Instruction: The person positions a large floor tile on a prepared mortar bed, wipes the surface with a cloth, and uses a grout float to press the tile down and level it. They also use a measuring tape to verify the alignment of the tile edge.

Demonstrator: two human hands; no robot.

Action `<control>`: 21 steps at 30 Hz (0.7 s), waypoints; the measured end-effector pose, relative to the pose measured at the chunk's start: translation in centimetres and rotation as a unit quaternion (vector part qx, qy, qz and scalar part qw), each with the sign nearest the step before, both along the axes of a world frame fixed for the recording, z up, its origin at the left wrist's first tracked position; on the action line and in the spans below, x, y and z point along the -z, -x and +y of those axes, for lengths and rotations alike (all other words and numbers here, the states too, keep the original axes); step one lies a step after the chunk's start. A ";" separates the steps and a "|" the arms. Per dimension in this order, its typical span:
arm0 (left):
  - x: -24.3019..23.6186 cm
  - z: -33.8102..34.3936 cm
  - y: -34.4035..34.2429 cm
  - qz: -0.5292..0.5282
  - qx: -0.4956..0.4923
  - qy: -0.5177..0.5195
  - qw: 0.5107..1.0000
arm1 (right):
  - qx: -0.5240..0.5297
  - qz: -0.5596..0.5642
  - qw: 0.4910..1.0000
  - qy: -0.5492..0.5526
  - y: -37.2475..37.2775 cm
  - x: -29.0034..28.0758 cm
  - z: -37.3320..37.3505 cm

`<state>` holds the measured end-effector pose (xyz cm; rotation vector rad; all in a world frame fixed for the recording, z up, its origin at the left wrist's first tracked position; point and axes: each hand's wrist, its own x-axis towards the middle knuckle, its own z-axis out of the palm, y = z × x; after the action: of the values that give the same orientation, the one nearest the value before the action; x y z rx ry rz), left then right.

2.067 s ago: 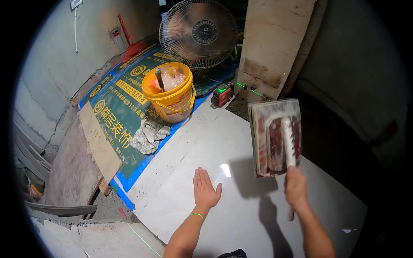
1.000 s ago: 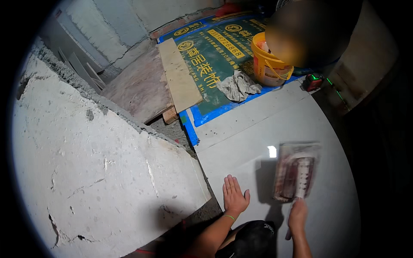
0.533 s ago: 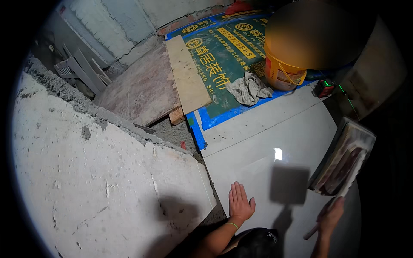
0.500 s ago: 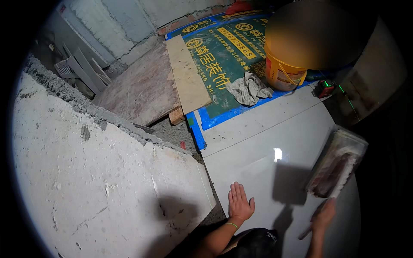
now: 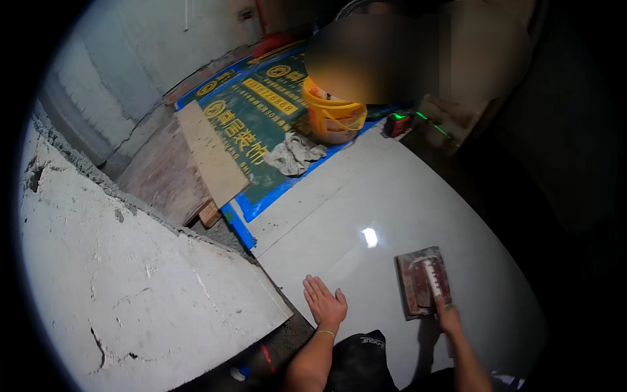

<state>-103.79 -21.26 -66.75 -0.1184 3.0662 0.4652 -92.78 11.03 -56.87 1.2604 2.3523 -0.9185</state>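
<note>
Right hand (image 5: 448,319) gripping rectangular tool (image 5: 415,289) over pale tile (image 5: 339,219)

The right hand is clasping the tool's handle (image 5: 433,277) in a closed fist. The left hand (image 5: 325,306) is lying palm-down, fingers extended, holding nothing. From that left hand, the tool is sitting near three o'clock, a yellow bucket (image 5: 333,123) is standing at twelve, a laser level (image 5: 396,125) is glowing at one.

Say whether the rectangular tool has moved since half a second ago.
Yes: the rectangular tool in the right hand has come down toward the tile, appearing farther from the laser level.
</note>
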 end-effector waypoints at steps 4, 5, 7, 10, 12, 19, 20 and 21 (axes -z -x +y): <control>-0.3 0.2 -0.4 0.034 -0.003 0.029 0.999 | 0.195 0.010 0.980 -0.032 -10.5 -8.4 7.8; -0.3 0.3 -0.5 0.044 0.006 0.024 0.999 | 0.265 0.126 0.955 0.040 -14.2 -11.8 9.2; -0.1 0.6 -0.7 0.009 0.016 0.022 1.000 | 0.332 0.262 0.906 0.021 -20.4 -17.9 11.2; 0.4 0.8 -0.6 0.058 0.019 0.037 0.997 | 0.445 0.396 0.798 -0.097 -25.9 -21.9 11.7; 0.7 0.9 -0.6 0.070 0.022 0.066 0.995 | 0.423 0.467 0.757 -0.173 -26.4 -19.3 10.5; 1.4 0.7 -0.6 0.086 0.048 0.076 0.992 | 0.405 0.028 0.907 0.115 -24.5 -0.9 4.6; 1.5 0.7 -0.6 0.070 0.056 0.088 0.992 | 0.387 0.103 0.903 0.154 -25.6 -2.5 5.9; 1.5 0.6 -0.8 0.061 0.061 0.081 0.993 | 0.369 0.182 0.901 0.137 -26.6 -5.2 7.7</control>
<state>-103.01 -20.65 -68.29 0.0963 3.2028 0.2252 -66.17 18.77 -51.68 2.0332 1.8470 -1.7739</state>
